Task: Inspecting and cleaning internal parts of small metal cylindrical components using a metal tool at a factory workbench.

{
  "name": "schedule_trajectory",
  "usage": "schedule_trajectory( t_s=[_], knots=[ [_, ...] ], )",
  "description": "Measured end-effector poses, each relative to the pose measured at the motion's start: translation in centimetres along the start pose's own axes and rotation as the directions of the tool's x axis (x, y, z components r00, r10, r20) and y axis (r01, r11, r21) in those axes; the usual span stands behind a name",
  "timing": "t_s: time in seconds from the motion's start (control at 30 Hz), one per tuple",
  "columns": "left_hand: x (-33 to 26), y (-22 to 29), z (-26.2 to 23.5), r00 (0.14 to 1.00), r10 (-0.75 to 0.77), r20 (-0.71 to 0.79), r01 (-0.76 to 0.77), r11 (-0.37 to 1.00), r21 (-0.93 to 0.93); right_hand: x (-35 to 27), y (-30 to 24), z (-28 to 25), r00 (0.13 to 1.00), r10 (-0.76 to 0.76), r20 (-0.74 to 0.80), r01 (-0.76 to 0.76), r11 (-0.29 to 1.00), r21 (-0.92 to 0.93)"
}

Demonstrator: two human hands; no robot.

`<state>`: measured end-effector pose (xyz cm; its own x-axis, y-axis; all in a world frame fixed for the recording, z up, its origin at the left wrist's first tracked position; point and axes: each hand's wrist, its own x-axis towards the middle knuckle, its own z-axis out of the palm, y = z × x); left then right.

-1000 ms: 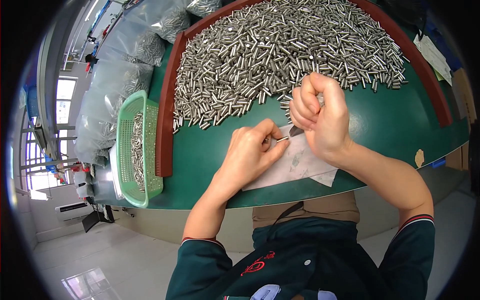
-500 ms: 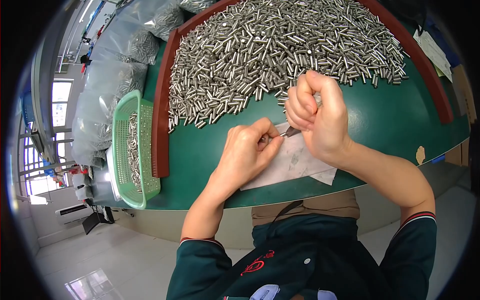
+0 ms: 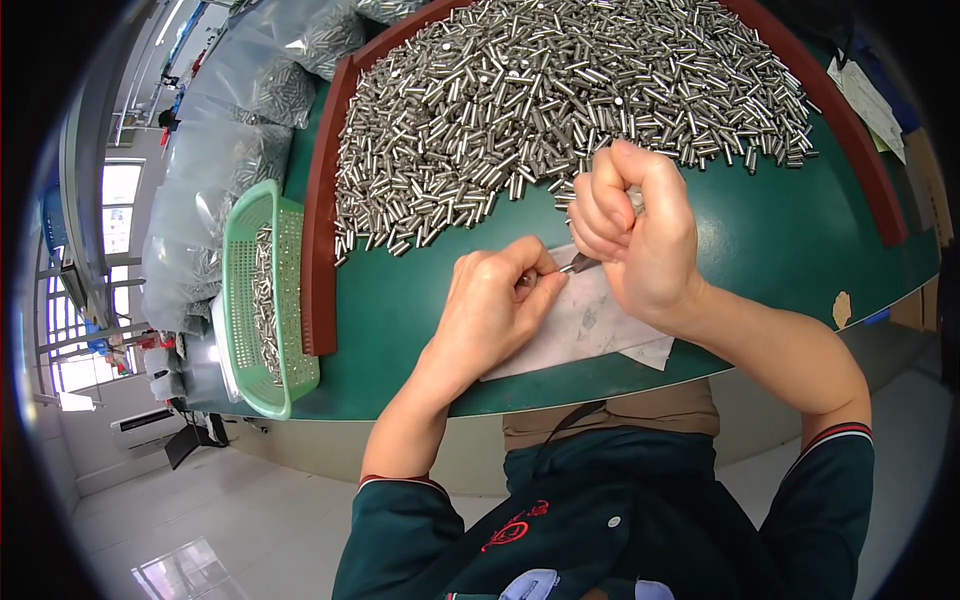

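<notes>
My left hand (image 3: 490,300) is closed in a pinch above a stained whitish sheet (image 3: 575,335), holding a small shiny metal pin (image 3: 566,269) between thumb and forefinger. My right hand (image 3: 648,235) makes a fist around a tool with a dark, tapering tip (image 3: 583,262); the fingers hide its handle, so its exact kind does not show. That tip meets the pin's end, or lies very close to it. Just beyond both hands spreads a large pile of short metal pins (image 3: 560,100) on the green tabletop (image 3: 760,240).
Dark red rails (image 3: 320,220) border the pile. On the left stands a light green plastic basket (image 3: 284,350) with more pins inside. Behind it are clear plastic bags (image 3: 270,90) full of metal parts. Papers (image 3: 865,105) lie at the far right, and a tan scrap (image 3: 841,310) near the right edge.
</notes>
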<state>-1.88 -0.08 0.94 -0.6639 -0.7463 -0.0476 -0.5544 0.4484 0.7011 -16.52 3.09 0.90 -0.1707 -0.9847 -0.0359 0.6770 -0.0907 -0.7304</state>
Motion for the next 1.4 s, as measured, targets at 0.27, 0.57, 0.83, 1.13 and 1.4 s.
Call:
schedule_trajectory(
  t_s=[0.27,0.57,0.83,1.13,1.4],
  knots=[
    [0.1,0.0,0.1,1.000,-0.012,0.012,0.012,1.000,-0.009,-0.2,0.3,-0.1,1.000,-0.021,0.018,0.022,0.999,-0.041],
    [0.4,0.6,0.0,0.999,0.041,-0.015,-0.041,0.999,-0.025,-0.9,1.0,0.5,0.986,-0.144,0.084,0.158,0.968,-0.196],
    [0.2,-0.8,-1.2,0.983,-0.156,0.098,0.179,0.689,-0.702,0.4,-1.2,-0.1,0.989,-0.150,0.006,0.149,0.987,0.061],
    [2.2,-2.8,-2.9,0.978,-0.209,0.002,0.080,0.366,-0.927,0.8,-1.5,-0.3,0.992,-0.121,-0.039,0.124,0.985,0.121],
    [3.9,-3.1,-2.7,0.852,0.513,-0.102,-0.343,0.696,0.631,0.8,-1.7,-0.3,0.993,-0.111,-0.043,0.115,0.988,0.105]
  ],
)
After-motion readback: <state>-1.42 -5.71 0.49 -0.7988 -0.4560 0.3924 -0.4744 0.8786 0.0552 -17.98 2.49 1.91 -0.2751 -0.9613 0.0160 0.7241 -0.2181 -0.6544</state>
